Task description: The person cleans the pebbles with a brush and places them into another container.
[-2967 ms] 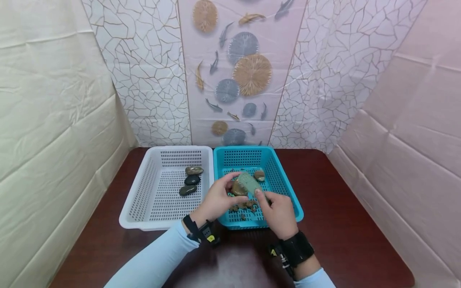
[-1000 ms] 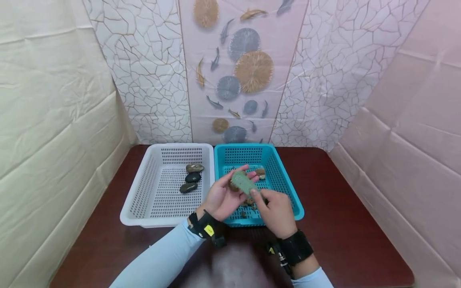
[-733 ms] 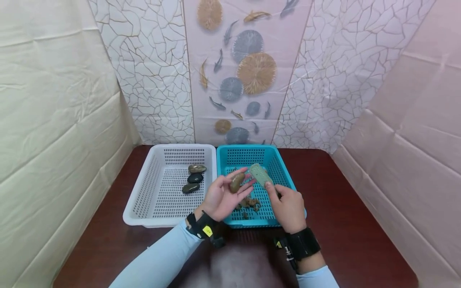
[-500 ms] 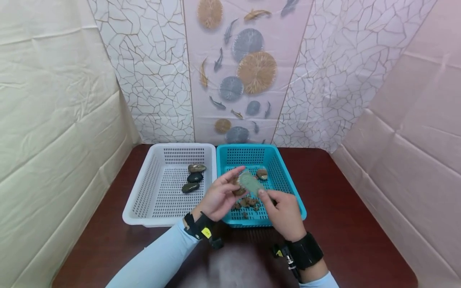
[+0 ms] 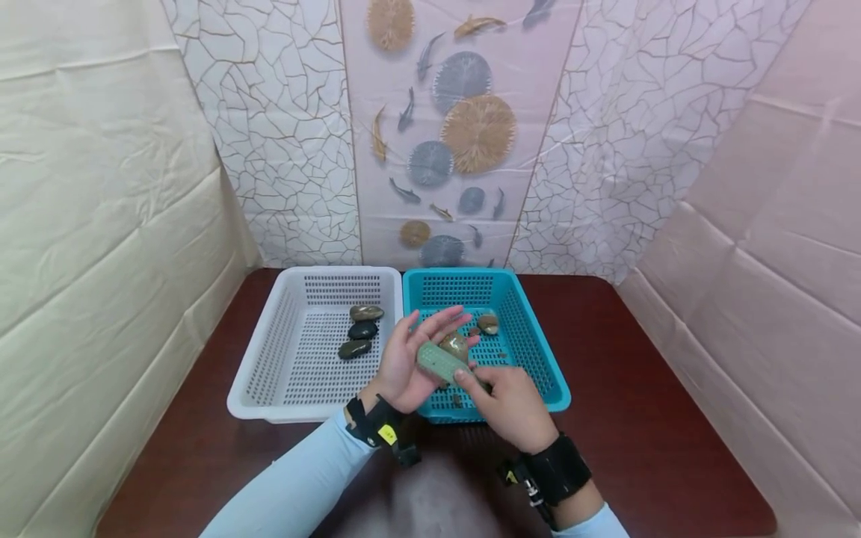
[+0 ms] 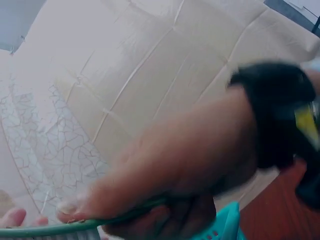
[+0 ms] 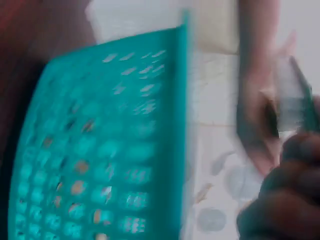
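My left hand (image 5: 406, 366) is palm up over the teal basket (image 5: 551, 373), its fingers extended. A wet, brownish stone (image 5: 454, 345) lies on those fingers. My right hand (image 5: 514, 407) grips a pale green scrub brush (image 5: 440, 362) by its handle, thumb on top. The brush head overlaps the left palm just beside the stone, bristles facing down and hidden in the head view. In the blurred right wrist view, pale bristles (image 7: 290, 95) show close to the left hand (image 7: 257, 120). The left wrist view has the right hand (image 6: 170, 165) around the brush handle.
A white basket (image 5: 245, 373) stands against the teal one's left side, with three dark stones (image 5: 363, 330) in a column inside. Another stone (image 5: 487, 323) and small brown clumps (image 5: 457, 400) lie in the teal basket. The dark red table (image 5: 646, 403) extends right.
The left hand turns between thumb-over-stone and palm up, and now lies palm up with fingers spread. The brush moves off the stone and back, now lower left over the palm. The baskets stay put.
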`<state>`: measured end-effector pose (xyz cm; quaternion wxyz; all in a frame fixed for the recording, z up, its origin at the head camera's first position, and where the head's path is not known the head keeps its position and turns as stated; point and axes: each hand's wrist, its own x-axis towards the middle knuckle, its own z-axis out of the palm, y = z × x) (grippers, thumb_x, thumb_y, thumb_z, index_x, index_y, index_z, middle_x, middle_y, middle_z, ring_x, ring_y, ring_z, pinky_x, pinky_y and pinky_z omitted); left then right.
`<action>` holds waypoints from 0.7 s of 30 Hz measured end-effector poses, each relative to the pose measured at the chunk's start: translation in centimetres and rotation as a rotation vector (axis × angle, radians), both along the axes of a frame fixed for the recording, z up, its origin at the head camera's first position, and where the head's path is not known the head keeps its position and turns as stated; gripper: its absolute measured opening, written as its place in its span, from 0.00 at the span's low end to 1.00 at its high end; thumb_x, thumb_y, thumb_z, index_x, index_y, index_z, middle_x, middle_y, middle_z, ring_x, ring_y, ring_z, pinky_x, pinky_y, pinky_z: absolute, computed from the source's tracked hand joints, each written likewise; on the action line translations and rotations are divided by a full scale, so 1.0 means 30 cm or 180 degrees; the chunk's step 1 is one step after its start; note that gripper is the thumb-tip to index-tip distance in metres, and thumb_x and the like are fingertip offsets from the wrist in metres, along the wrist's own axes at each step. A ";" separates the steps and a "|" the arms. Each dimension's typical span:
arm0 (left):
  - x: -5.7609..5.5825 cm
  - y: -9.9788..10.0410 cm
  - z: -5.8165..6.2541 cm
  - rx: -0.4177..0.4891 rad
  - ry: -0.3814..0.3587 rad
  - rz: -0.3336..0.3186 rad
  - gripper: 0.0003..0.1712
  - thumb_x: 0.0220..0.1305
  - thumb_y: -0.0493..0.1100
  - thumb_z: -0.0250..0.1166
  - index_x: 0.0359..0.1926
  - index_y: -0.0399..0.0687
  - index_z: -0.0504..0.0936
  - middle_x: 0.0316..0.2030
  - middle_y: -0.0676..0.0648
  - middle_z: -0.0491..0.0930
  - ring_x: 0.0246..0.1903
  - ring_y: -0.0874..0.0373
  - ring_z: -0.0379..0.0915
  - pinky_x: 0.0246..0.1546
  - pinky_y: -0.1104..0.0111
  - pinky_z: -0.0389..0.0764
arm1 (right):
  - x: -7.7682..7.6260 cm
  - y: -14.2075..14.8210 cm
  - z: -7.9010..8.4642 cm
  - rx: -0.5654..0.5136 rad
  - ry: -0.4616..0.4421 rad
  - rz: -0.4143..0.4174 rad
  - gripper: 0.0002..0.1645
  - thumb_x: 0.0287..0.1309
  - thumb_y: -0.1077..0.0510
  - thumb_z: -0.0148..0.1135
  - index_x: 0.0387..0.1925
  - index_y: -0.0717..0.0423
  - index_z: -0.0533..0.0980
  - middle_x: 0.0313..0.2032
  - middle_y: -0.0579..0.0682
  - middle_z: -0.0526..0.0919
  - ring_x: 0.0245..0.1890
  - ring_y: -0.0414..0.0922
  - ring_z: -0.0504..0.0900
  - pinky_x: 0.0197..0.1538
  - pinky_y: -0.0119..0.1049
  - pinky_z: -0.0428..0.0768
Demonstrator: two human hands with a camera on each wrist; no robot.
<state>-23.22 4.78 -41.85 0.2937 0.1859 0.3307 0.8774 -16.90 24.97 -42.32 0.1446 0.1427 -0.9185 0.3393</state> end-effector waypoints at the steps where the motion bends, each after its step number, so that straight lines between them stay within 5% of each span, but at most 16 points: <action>1: 0.000 0.000 -0.001 0.0004 -0.0010 0.0011 0.42 0.88 0.65 0.28 0.88 0.46 0.55 0.85 0.42 0.56 0.84 0.36 0.46 0.75 0.44 0.65 | -0.004 0.002 0.000 0.0066 -0.0023 -0.0053 0.34 0.83 0.38 0.59 0.16 0.41 0.70 0.14 0.36 0.59 0.15 0.37 0.60 0.23 0.34 0.59; 7: -0.004 -0.005 -0.011 -0.0162 0.0053 0.0112 0.42 0.88 0.66 0.28 0.88 0.49 0.54 0.86 0.47 0.53 0.75 0.46 0.63 0.64 0.51 0.75 | -0.018 0.045 0.007 0.0212 0.0350 -0.0727 0.38 0.82 0.38 0.61 0.15 0.45 0.62 0.14 0.39 0.55 0.14 0.40 0.56 0.22 0.36 0.54; 14: 0.002 0.005 -0.005 -0.0098 0.0061 -0.0001 0.47 0.86 0.71 0.26 0.89 0.48 0.53 0.85 0.42 0.55 0.76 0.46 0.65 0.68 0.50 0.73 | -0.012 -0.029 -0.002 -0.0186 0.0214 -0.0065 0.33 0.83 0.40 0.60 0.17 0.42 0.69 0.15 0.35 0.59 0.15 0.37 0.60 0.22 0.35 0.60; 19: 0.002 0.005 -0.015 -0.0164 0.0015 -0.0003 0.48 0.84 0.75 0.24 0.89 0.52 0.52 0.86 0.42 0.53 0.80 0.44 0.57 0.68 0.48 0.71 | -0.039 -0.018 -0.028 0.0089 0.0471 -0.0709 0.36 0.82 0.39 0.61 0.15 0.44 0.65 0.14 0.39 0.57 0.14 0.38 0.58 0.23 0.36 0.58; 21: 0.003 0.000 -0.021 -0.0230 -0.0005 0.0039 0.48 0.84 0.75 0.23 0.89 0.55 0.52 0.86 0.42 0.53 0.81 0.45 0.57 0.67 0.48 0.71 | -0.034 -0.011 -0.036 0.0028 0.0516 -0.0702 0.36 0.82 0.42 0.62 0.15 0.44 0.64 0.13 0.39 0.57 0.14 0.39 0.58 0.23 0.36 0.58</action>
